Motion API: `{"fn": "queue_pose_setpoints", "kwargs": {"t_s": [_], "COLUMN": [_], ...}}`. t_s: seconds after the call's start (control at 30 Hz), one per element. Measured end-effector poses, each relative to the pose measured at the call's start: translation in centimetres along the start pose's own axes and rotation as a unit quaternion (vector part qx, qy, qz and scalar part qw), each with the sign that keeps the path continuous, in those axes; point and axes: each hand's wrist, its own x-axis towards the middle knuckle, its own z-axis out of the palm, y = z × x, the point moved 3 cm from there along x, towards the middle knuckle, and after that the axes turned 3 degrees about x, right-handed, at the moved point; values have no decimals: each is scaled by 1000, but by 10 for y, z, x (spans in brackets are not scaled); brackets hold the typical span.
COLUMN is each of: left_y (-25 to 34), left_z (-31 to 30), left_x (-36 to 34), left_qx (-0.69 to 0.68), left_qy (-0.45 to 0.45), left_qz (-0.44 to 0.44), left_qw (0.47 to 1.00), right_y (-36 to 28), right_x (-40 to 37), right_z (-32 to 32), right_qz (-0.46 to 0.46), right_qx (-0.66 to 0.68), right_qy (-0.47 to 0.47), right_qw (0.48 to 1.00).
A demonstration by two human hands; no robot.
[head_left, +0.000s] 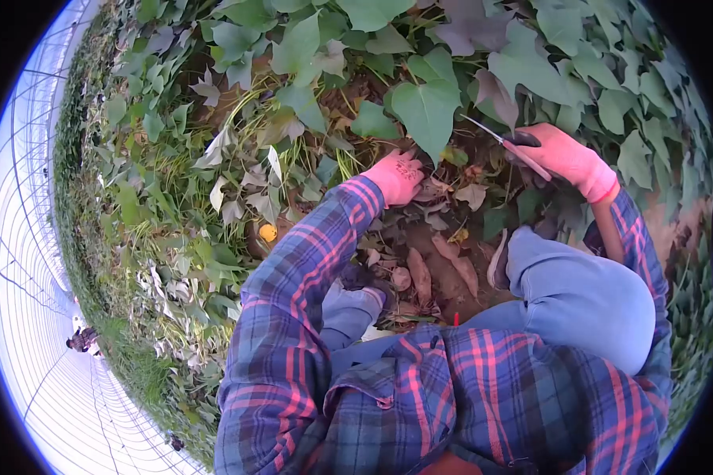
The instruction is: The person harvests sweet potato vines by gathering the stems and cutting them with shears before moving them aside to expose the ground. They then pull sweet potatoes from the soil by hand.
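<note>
My left hand [397, 179], in a pink glove, reaches in among dry leaves and stems below a large green leaf [426, 107]. Its fingers look curled, but what they hold, if anything, is hidden by the foliage. To the right, my right hand [566, 157], in a pink glove with dark fingers, is closed around a cutting tool with a thin blade [483, 129]. The blade points up and left toward the vines; its exact kind is not plain. Between my feet, long sweet potatoes [420, 277] and a rounder one [401, 278] lie on the soil.
Dense leafy vines [547, 63] stand in front and to the right. Yellowing stems and wilted leaves spread at left, with a yellow round object [268, 233] among them. My bent knee [590, 305] is below my right hand. A distant person [83, 340] is inside the arched tunnel frame [24, 229].
</note>
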Motion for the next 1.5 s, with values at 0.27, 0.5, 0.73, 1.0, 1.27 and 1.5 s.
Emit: {"fn": "queue_pose_setpoints", "kwargs": {"t_s": [0.27,0.5,0.73,1.0,1.27,1.5], "left_y": [-31,-166,-161,-110,-19,-77], "left_z": [-128,-147,-69,-84,-127,-143], "left_x": [49,10,-57,-66,-57,46], "left_qx": [194,37,-20,-2,-45,-144], "left_qy": [390,385,235,163,9,217], "left_qz": [53,-229,-320,-315,-139,-150], "left_qw": [898,893,918,935,989,954], "right_y": [131,90,63,-44,-8,7], "right_x": [136,128,90,120,202,185], "right_z": [-26,-68,-57,-6,21,38], "right_qz": [-87,-40,-88,-19,-163,-129], "right_qx": [239,509,505,68,-8,-16], "right_qy": [57,180,15,-34,-33,1], "right_qw": [965,841,858,997,986,992]}}
